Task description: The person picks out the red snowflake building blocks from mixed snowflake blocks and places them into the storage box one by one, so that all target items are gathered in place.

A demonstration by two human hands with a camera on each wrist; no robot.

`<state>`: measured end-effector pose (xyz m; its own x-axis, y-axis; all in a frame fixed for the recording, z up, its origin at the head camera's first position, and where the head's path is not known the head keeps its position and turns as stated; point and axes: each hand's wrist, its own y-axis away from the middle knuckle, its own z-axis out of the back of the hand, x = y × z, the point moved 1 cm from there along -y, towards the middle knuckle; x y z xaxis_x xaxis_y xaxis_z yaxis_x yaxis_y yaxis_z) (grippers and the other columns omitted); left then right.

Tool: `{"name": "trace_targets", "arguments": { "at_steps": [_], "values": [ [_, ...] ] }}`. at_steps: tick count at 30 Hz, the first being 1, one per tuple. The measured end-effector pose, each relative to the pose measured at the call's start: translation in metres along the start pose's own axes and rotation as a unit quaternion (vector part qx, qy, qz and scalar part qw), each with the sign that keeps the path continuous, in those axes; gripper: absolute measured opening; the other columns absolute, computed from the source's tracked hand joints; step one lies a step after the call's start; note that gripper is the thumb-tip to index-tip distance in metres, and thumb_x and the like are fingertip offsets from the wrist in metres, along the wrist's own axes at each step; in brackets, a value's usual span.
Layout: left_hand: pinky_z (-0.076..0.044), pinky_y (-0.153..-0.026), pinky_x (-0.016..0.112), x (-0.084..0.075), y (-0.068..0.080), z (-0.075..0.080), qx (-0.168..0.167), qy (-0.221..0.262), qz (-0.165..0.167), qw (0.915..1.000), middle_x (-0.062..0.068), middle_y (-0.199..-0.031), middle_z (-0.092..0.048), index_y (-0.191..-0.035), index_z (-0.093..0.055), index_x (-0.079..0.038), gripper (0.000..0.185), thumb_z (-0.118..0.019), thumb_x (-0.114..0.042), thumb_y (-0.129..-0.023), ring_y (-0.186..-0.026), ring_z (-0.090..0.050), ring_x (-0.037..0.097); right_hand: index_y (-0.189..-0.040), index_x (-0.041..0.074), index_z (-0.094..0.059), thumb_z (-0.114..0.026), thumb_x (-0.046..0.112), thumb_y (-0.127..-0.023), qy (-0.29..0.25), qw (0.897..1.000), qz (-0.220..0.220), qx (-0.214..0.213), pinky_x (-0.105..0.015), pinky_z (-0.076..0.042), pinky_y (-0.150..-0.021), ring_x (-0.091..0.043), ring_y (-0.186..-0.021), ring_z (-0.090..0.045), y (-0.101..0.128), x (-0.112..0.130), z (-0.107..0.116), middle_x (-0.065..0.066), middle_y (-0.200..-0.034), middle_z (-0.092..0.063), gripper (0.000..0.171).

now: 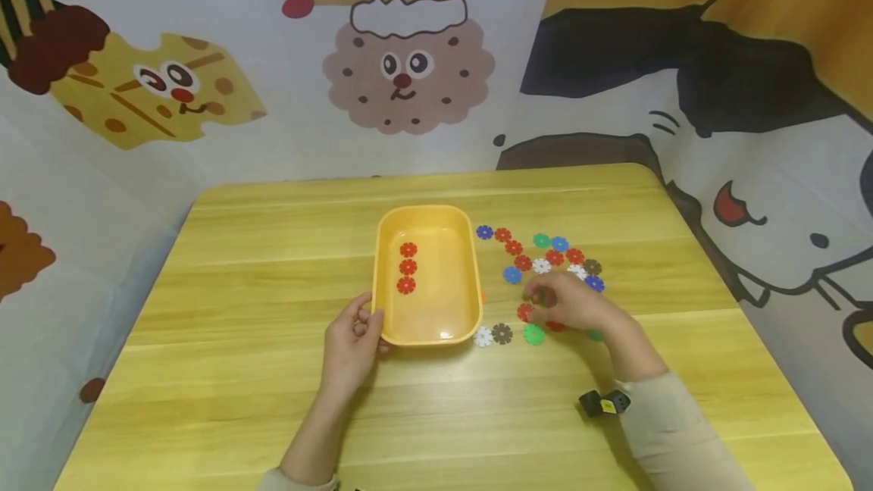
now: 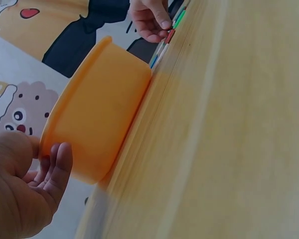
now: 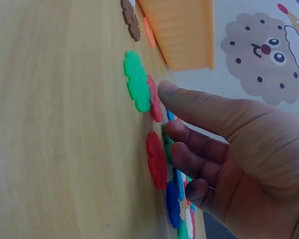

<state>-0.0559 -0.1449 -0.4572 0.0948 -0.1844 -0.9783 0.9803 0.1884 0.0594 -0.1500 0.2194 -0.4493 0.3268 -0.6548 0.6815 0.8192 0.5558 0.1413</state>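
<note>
An orange tray [image 1: 470, 279] [image 2: 99, 114] sits mid-table with three red flower-shaped discs [image 1: 408, 267] in a row inside. My left hand [image 1: 355, 336] [image 2: 45, 174] holds the tray's near-left corner, fingers curled against its outer wall. Right of the tray lie several coloured discs [image 1: 546, 252]. My right hand [image 1: 573, 308] [image 3: 214, 144] rests among them. Its thumb and index finger close on a dark green disc [image 1: 542, 296] [image 3: 166, 144]. The thumb tip lies beside a red disc [image 3: 154, 99] and a light green disc [image 1: 533, 334] [image 3: 136, 82].
A white disc [image 1: 483, 336] and a brown disc [image 1: 502, 333] [image 3: 130, 20] lie at the tray's near-right corner. Cartoon-printed walls enclose the wooden table [image 1: 239, 370] on the left, back and right. A small black device [image 1: 603, 402] sits by my right wrist.
</note>
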Motion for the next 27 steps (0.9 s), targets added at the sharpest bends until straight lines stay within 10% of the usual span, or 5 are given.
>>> {"name": "trace_targets", "arguments": {
  "at_steps": [27],
  "values": [
    [-0.065, -0.056, 0.034, -0.001, 0.008, 0.006, -0.031, -0.024, -0.016, 0.9991, 0.016, -0.088, -0.059, -0.138, -0.056, 0.003, 0.039, -0.062, -0.004, -0.100, -0.061, -0.066, 0.018, -0.100, 0.005, -0.066, -0.083, 0.015, -0.084, 0.031, 0.999, -0.027, -0.019, -0.030, -0.054, -0.070, -0.018, -0.078, -0.054, -0.019, 0.008, -0.010, -0.002, -0.086, -0.060, 0.026]
  ]
}}
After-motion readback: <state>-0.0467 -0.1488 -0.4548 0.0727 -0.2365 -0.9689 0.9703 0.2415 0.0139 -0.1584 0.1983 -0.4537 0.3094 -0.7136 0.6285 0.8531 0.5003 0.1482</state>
